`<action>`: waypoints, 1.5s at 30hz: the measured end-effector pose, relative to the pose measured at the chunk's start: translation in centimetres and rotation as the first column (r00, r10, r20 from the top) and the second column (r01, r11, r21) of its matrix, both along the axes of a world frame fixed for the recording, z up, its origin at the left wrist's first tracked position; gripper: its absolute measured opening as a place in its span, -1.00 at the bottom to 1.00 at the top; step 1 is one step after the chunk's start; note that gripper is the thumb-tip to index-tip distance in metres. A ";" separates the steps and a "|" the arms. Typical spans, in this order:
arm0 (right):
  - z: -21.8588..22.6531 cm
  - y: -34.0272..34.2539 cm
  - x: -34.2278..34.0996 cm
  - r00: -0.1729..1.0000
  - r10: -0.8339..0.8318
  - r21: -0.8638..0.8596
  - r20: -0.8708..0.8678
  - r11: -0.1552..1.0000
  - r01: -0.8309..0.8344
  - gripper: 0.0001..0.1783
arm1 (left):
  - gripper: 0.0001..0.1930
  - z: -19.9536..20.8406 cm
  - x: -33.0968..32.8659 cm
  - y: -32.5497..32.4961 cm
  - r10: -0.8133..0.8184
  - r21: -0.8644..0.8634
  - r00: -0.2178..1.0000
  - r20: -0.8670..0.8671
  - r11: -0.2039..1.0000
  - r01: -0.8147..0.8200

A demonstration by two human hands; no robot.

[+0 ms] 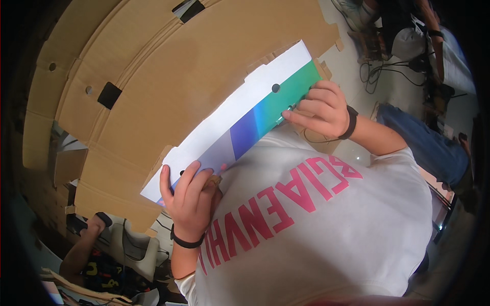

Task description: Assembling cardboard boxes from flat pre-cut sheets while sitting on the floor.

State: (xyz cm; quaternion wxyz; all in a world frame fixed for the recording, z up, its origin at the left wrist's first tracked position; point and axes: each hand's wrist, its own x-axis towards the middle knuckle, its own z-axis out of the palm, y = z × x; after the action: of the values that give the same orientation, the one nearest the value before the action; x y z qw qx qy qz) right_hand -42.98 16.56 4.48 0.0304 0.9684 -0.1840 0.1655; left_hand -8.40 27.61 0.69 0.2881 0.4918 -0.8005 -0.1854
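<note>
A large unfolded cardboard box (199, 71) spreads across the upper left, its brown side facing up. Along its near edge a folded strip, the box flap (244, 133), shows a printed face in white, green, blue and lilac with round holes. My left hand (191, 201) grips the flap's lower left end, fingers lying over the printed face and thumb side hidden. At the other end my right hand (321, 109) is closed on the green edge, fingers curled. A small shiny greenish piece (285, 116) shows by its fingertip; what it is I cannot make out.
Dark patches (109, 95) sit along the cardboard's creases. At the lower left another person's hand (94, 224) holds a dark object near a pale chair-like shape (138, 250). Cables (375, 76) lie on the floor at the upper right, near another person's leg (423, 137).
</note>
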 end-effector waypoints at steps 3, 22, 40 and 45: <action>-0.5 0.8 0.5 0.986 -0.159 -0.044 0.043 0.986 0.161 -0.65 | -0.85 -0.1 0.1 -0.1 -0.001 -0.016 1.000 0.006 1.000 0.001; 2.2 1.1 3.0 0.926 -0.338 0.342 -0.168 0.861 0.376 -0.74 | -0.69 -0.3 0.0 -0.2 -0.029 -0.002 1.000 0.007 1.000 0.029; 1.7 0.6 2.0 0.953 -0.302 0.357 -0.015 0.889 0.288 -0.77 | -0.68 -0.5 -0.5 -0.4 -0.042 0.021 0.999 0.003 0.999 0.042; 1.5 0.0 2.0 0.971 -0.231 0.343 0.057 0.918 0.198 -0.69 | -0.77 -0.2 0.3 -0.2 -0.031 0.005 0.999 0.010 1.000 0.031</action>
State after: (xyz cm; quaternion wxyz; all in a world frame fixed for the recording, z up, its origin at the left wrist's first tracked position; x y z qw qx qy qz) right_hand -40.97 16.59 6.00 -0.1258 0.9243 -0.3156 0.1739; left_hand -8.10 27.43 0.50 0.2802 0.4809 -0.8090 -0.1892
